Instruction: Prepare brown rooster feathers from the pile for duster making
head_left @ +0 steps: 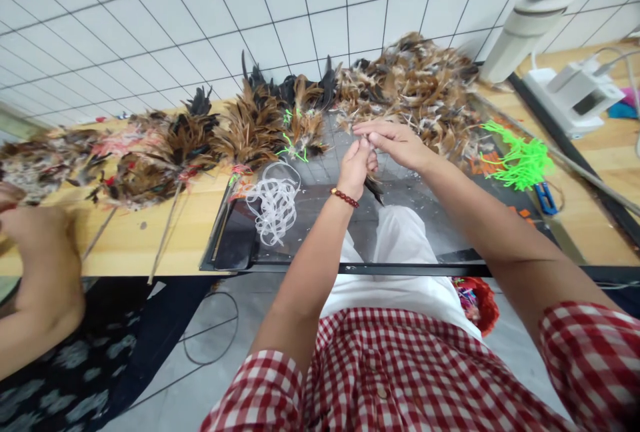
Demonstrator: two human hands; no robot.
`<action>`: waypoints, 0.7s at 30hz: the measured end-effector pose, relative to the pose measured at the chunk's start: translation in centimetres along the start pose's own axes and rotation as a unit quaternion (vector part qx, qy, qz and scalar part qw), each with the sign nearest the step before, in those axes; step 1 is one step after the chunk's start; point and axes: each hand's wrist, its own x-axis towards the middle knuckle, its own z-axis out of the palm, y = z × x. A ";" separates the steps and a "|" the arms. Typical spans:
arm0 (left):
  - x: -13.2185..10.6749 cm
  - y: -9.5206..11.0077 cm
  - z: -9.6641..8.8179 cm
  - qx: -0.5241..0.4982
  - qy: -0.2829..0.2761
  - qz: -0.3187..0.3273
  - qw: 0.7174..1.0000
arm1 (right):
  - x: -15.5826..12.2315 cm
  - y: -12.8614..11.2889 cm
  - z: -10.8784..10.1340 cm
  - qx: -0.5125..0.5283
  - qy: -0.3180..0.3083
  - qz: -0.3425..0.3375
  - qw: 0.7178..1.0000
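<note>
My left hand (356, 167) is closed around a small bunch of dark and brown feathers (373, 187), whose tips hang below the fist. A red bead bracelet (344, 198) sits on that wrist. My right hand (395, 142) pinches the top of the same bunch, fingers pressed together just above the left hand. Both hands hover over a dark glass sheet (310, 205) on the wooden table (150, 239). A big loose pile of brown feathers (425, 92) lies right behind them.
Finished feather dusters (165, 152) lie in a row at the left. A coil of clear white band (274, 209) lies on the glass. Green ties (520, 162), blue scissors (545, 199) and a white device (575, 95) are at the right. Another person's arm (35, 272) is far left.
</note>
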 end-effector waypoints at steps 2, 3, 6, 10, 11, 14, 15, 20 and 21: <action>0.0 0.1 0.0 -0.015 0.009 0.003 1.000 | -0.1 0.1 0.1 0.025 0.009 0.018 0.999; 0.0 0.1 0.0 -0.018 0.008 0.007 1.000 | -0.1 0.2 0.1 0.043 0.018 0.033 0.998; 0.0 0.2 -0.2 -0.011 -0.002 0.024 1.000 | -0.1 0.1 0.2 0.101 0.051 0.088 0.990; 0.0 0.2 -0.3 -0.008 -0.015 0.017 1.000 | -0.1 -0.1 0.6 0.176 0.028 0.143 0.974; 0.0 0.1 -0.3 -0.010 -0.023 0.014 1.000 | -0.1 -0.2 0.6 0.197 0.013 0.158 0.968; -0.1 -0.1 -0.1 -0.013 -0.041 0.006 0.999 | -0.2 -0.3 0.6 0.237 0.007 0.174 0.956; -0.2 -0.1 0.0 -0.013 -0.043 0.001 0.999 | -0.2 -0.3 0.5 0.237 0.020 0.166 0.957; -0.7 -0.1 0.5 0.008 -0.070 -0.021 0.997 | 0.0 -0.5 -0.5 0.152 0.053 0.098 0.982; -0.7 0.0 0.5 0.017 -0.078 -0.023 0.997 | 0.1 -0.4 -0.8 0.137 0.066 0.089 0.984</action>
